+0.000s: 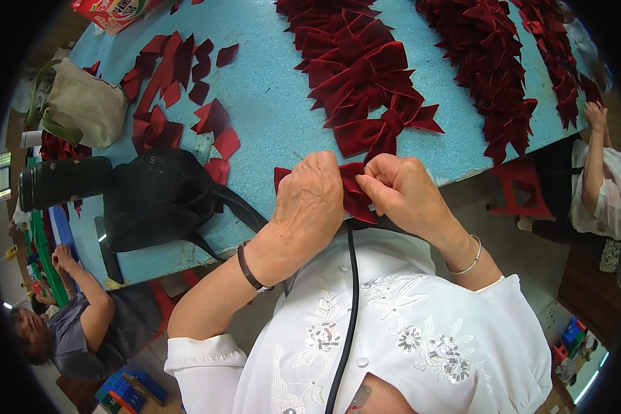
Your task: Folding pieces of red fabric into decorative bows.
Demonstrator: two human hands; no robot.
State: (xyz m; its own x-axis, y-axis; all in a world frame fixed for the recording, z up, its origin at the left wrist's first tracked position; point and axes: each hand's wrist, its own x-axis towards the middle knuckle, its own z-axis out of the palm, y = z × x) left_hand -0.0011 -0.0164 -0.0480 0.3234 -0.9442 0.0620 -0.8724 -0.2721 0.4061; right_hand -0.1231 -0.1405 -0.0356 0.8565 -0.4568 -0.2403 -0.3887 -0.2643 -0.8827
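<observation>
Head view: left hand (315,195) and right hand (397,186), fingers of both clamped on a red bow (355,192) at the tabletop (269,96) edge, apparently to pinch its folds; finished bows (366,83) lie in rows beyond; black bag (159,196) at left.

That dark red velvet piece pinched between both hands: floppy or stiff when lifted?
Probably floppy: the velvet piece folds and creases between the left hand and right hand. Likely light, since fingertips alone hold it. The napped surface suggests little slip.
</observation>
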